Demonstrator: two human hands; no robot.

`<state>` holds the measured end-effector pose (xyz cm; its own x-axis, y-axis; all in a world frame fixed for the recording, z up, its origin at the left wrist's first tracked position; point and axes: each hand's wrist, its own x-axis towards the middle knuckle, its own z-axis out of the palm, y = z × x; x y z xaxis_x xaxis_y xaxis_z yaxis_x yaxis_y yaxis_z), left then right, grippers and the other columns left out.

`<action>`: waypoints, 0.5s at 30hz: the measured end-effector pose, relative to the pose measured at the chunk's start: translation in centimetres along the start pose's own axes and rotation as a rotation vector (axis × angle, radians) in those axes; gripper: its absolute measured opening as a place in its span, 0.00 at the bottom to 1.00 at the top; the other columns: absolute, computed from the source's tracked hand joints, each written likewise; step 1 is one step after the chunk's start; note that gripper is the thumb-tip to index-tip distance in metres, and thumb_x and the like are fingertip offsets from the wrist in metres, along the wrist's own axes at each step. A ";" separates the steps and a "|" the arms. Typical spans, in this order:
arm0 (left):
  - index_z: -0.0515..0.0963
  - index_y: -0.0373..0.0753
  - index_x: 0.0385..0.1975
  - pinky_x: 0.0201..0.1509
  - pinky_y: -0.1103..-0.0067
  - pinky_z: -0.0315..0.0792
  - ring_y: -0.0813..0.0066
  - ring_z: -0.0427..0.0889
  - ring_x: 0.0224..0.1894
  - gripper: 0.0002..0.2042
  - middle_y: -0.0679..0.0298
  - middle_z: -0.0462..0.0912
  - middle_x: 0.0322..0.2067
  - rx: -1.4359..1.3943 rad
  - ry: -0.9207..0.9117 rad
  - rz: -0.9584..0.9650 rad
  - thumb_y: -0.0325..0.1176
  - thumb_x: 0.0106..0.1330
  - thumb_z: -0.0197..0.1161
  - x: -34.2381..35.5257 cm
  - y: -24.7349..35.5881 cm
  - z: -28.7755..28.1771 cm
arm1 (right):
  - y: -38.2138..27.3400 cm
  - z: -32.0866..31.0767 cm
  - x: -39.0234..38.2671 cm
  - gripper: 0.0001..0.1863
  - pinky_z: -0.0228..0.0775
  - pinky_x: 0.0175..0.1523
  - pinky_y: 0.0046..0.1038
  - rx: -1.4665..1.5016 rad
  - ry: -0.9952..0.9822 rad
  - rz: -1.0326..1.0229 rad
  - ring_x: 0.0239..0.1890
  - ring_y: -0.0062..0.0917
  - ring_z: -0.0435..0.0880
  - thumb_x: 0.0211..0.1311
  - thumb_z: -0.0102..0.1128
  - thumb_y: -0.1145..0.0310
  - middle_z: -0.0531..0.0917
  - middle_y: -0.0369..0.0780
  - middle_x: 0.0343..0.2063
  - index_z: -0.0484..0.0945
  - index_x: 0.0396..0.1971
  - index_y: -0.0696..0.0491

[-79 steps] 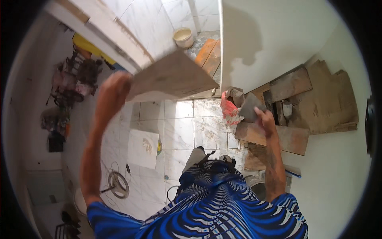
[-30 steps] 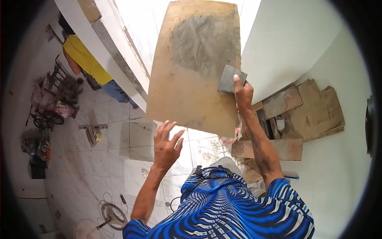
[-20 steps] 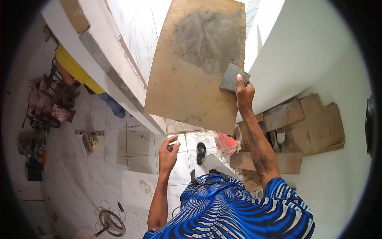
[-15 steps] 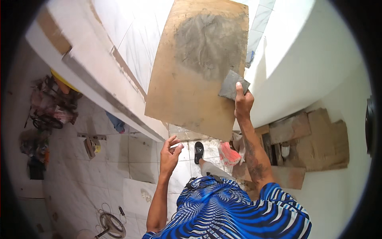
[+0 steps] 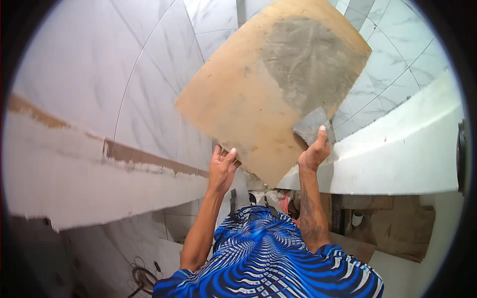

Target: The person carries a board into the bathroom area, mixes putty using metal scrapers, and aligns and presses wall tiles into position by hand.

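I hold a large tan tile (image 5: pixel 248 104) up in front of me, back side toward me, with a grey patch of mortar spread over its upper right. My left hand (image 5: pixel 222 168) grips the tile's lower edge from beneath. My right hand (image 5: pixel 314 151) is raised against the tile's right lower edge and holds a flat grey trowel blade (image 5: pixel 312 126) pressed on the mortar. The tile is tilted, its top corner leaning right.
White marbled wall tiles (image 5: pixel 124 74) cover the wall behind the tile, ending at a rough brown and white edge (image 5: pixel 114 154) on the left. A white ledge (image 5: pixel 397 159) curves on the right. Brown cardboard pieces (image 5: pixel 402 233) lie on the floor below.
My view has tipped upward toward the wall. My left hand, free a second ago, has risen and taken hold of the tile's lower edge. The tile has tilted to the right.
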<state>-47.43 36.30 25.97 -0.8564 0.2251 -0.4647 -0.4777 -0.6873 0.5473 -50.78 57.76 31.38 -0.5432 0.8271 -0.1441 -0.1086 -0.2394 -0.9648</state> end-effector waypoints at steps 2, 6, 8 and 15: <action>0.58 0.40 0.59 0.54 0.68 0.70 0.69 0.74 0.52 0.22 0.61 0.72 0.52 -0.016 0.012 0.012 0.27 0.66 0.53 0.0 0.1 -0.6 | 0.1 0.5 -1.2 0.15 0.69 0.40 0.23 0.007 0.002 0.008 0.34 0.20 0.77 0.62 0.51 0.64 0.80 0.38 0.32 0.76 0.32 0.64; 0.57 0.40 0.61 0.57 0.68 0.70 0.70 0.72 0.55 0.23 0.62 0.71 0.54 -0.121 0.008 0.063 0.27 0.66 0.53 0.0 0.1 -1.7 | 1.7 -1.1 -2.2 0.17 0.69 0.47 0.27 -0.095 -0.025 0.070 0.40 0.25 0.76 0.61 0.54 0.64 0.78 0.40 0.38 0.75 0.38 0.65; 0.57 0.39 0.61 0.59 0.67 0.69 0.71 0.71 0.56 0.24 0.61 0.70 0.55 -0.145 0.027 0.081 0.27 0.66 0.53 -0.1 -0.1 -2.8 | 2.6 -2.1 -2.7 0.17 0.69 0.47 0.27 -0.095 -0.060 0.118 0.41 0.24 0.76 0.61 0.54 0.63 0.78 0.40 0.38 0.75 0.38 0.65; 0.57 0.38 0.61 0.59 0.69 0.69 0.69 0.71 0.57 0.24 0.61 0.69 0.56 -0.171 0.084 0.085 0.27 0.66 0.53 -0.9 -0.9 -6.8 | 4.1 -4.9 -5.1 0.16 0.64 0.47 0.23 -0.296 -0.214 0.159 0.39 0.20 0.73 0.63 0.55 0.62 0.77 0.36 0.36 0.75 0.35 0.63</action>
<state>-44.85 32.04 21.17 -0.8693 0.1084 -0.4823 -0.3583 -0.8103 0.4637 -44.40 55.09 27.13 -0.6988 0.6590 -0.2783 0.2191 -0.1732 -0.9602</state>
